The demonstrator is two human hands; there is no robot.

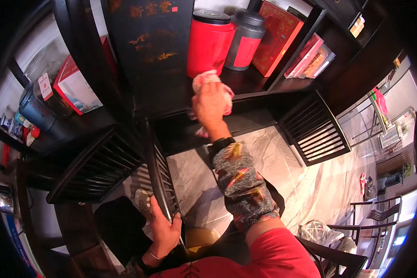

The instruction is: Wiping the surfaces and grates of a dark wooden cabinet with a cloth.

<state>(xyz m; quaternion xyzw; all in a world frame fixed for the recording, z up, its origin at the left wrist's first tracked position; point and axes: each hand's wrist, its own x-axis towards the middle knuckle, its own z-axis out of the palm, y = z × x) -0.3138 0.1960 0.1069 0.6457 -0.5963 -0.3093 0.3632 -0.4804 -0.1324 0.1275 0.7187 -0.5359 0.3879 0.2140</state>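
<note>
My right hand (210, 104) holds a crumpled pink-and-white cloth (208, 76) at the front of a dark wooden shelf (246, 82). The cloth is right at the foot of a red canister (208, 45) with a black lid, and part of it hangs below my palm. A dark grey canister (245, 40) with a red label stands to the right. Lower left, my left hand (165, 226) grips the edge of a dark slatted wooden panel (156, 173), thumb on one side and fingers on the other.
A tall black panel (153, 76) with gold decoration stands left of the canisters; a red box (278, 34) leans at right. Other slatted panels (93, 166) (316, 128) jut out on both sides. A yellow stool (201, 238) is low down, near plastic bags (321, 232) on the right.
</note>
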